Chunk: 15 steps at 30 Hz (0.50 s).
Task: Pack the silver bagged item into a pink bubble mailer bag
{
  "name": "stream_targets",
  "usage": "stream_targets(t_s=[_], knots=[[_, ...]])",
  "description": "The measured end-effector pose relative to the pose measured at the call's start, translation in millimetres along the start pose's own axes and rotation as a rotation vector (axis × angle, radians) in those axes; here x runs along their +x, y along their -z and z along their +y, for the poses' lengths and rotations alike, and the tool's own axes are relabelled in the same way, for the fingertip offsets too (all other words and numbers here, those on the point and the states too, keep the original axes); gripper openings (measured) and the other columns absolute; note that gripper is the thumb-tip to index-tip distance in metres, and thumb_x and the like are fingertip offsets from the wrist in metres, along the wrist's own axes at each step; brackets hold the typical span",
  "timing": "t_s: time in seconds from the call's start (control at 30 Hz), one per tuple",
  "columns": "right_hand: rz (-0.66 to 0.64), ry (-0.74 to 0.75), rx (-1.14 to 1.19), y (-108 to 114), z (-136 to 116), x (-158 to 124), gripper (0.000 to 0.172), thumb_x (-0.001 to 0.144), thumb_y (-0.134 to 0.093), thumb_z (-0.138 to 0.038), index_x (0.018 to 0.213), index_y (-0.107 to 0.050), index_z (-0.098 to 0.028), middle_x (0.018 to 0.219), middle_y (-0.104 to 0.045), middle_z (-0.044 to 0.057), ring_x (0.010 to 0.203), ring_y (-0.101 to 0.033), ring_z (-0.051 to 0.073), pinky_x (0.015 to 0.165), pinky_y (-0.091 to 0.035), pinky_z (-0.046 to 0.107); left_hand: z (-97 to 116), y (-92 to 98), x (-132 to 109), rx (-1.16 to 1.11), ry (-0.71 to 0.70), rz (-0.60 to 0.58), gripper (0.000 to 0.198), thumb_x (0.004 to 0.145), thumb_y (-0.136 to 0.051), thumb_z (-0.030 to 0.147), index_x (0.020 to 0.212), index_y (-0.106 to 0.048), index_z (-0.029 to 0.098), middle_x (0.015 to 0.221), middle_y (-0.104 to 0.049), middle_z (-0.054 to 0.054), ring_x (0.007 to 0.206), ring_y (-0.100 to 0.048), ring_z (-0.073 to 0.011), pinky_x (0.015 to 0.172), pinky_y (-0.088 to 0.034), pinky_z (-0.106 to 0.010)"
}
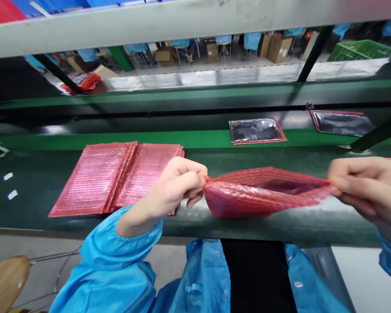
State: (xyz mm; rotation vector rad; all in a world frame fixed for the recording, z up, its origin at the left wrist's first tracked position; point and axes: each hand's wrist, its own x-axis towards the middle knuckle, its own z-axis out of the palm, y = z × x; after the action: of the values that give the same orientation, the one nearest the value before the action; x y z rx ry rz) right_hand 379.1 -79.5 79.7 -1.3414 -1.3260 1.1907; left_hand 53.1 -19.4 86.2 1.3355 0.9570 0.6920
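Note:
A red bubble-wrap bag (241, 200) is stretched between my hands above the front of the green bench, its mouth gaping upward. My left hand (179, 182) pinches the bag's left corner. At the opposite corner, my right hand (365, 182) is closed on the edge. Something dark shows inside the mouth, but I cannot make out what it is. To the left, touching distance from my left forearm, lie two overlapping stacks of flat red bubble-wrap bags (94, 178).
Beyond my hands, two dark, clear-wrapped flat items (256, 130) (342, 123) with red edging lie on the green strip. A dark post (382, 130) rises at right. Two white labels (8, 176) lie at left. A wooden stool (6, 278) stands below. A pale beam (182, 26) crosses above.

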Motion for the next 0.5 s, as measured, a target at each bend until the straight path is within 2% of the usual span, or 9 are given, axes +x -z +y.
stream_targets(t_s=[0.07,0.13,0.2,0.27,0.33,0.37,0.43,0.47,0.5], knots=[[0.073,0.032,0.014,-2,-1,1,0.031,0.076,-0.080,-0.036,0.056,-0.066,-0.018,0.038,-0.041,-0.002,0.031,-0.027,0.005,0.032,-0.008,0.021,2,2.0,2,-0.004,-0.032,0.037,0.030,0.067,-0.057,0.027,0.043,-0.040,0.022,0.035,-0.030,0.006,0.031,-0.034,-0.0080,0.036,-0.030,-0.021],[0.141,0.041,0.061,-6,-1,10,0.022,0.072,-0.077,-0.029,0.056,-0.067,-0.017,0.038,-0.042,-0.002,0.032,-0.029,0.005,0.034,-0.014,0.020,-4,5.4,14,-0.029,-0.061,0.072,0.031,0.068,-0.058,0.030,0.044,-0.039,0.023,0.034,-0.032,0.006,0.031,-0.036,-0.0086,0.040,-0.039,-0.024],[0.155,0.029,0.114,-14,2,21,0.018,0.068,-0.074,-0.026,0.055,-0.065,-0.016,0.037,-0.041,-0.003,0.032,-0.031,0.005,0.036,-0.018,0.019,-17,7.6,30,-0.069,-0.073,0.107,0.031,0.070,-0.059,0.034,0.047,-0.042,0.023,0.038,-0.045,0.002,0.040,-0.052,-0.0137,0.047,-0.047,-0.026],[0.135,0.060,0.169,-23,5,28,0.018,0.070,-0.073,-0.027,0.057,-0.066,-0.016,0.037,-0.041,-0.003,0.032,-0.033,0.006,0.036,-0.022,0.019,-34,5.4,42,-0.132,-0.111,0.142,0.033,0.075,-0.064,0.039,0.052,-0.050,0.020,0.054,-0.063,-0.005,0.065,-0.070,-0.0218,0.058,-0.053,-0.028],[0.150,0.145,0.176,-34,7,27,0.019,0.076,-0.074,-0.028,0.062,-0.067,-0.017,0.041,-0.046,-0.003,0.034,-0.037,0.008,0.036,-0.027,0.020,-50,-3.2,42,-0.204,-0.122,0.055,0.038,0.076,-0.074,0.049,0.060,-0.060,0.018,0.077,-0.074,-0.011,0.093,-0.075,-0.0289,0.074,-0.057,-0.032],[0.161,0.206,0.152,-41,8,23,0.019,0.079,-0.074,-0.028,0.065,-0.067,-0.018,0.044,-0.049,-0.002,0.036,-0.040,0.009,0.037,-0.031,0.021,-58,-9.8,38,-0.255,-0.090,-0.047,0.043,0.073,-0.078,0.057,0.065,-0.065,0.017,0.087,-0.077,-0.013,0.104,-0.073,-0.0319,0.082,-0.057,-0.035],[0.199,0.360,-0.002,-56,10,14,0.016,0.087,-0.072,-0.026,0.072,-0.068,-0.020,0.051,-0.056,-0.001,0.040,-0.047,0.011,0.040,-0.037,0.023,-71,-26.2,28,-0.413,0.049,-0.272,0.061,0.064,-0.081,0.075,0.079,-0.072,0.017,0.103,-0.077,-0.017,0.117,-0.069,-0.0366,0.091,-0.055,-0.041],[0.206,0.461,-0.119,-66,12,10,0.015,0.089,-0.070,-0.024,0.074,-0.068,-0.022,0.055,-0.059,-0.001,0.043,-0.051,0.012,0.042,-0.040,0.025,-76,-34.6,22,-0.521,0.124,-0.342,0.072,0.059,-0.078,0.083,0.086,-0.074,0.017,0.108,-0.077,-0.018,0.120,-0.068,-0.0380,0.092,-0.055,-0.043],[0.189,0.584,-0.247,-76,15,6,0.015,0.091,-0.067,-0.022,0.076,-0.066,-0.023,0.057,-0.060,-0.001,0.046,-0.053,0.013,0.044,-0.042,0.026,-82,-42.0,18,-0.636,0.176,-0.356,0.082,0.056,-0.073,0.091,0.091,-0.074,0.017,0.110,-0.076,-0.019,0.120,-0.067,-0.0388,0.092,-0.055,-0.044]])
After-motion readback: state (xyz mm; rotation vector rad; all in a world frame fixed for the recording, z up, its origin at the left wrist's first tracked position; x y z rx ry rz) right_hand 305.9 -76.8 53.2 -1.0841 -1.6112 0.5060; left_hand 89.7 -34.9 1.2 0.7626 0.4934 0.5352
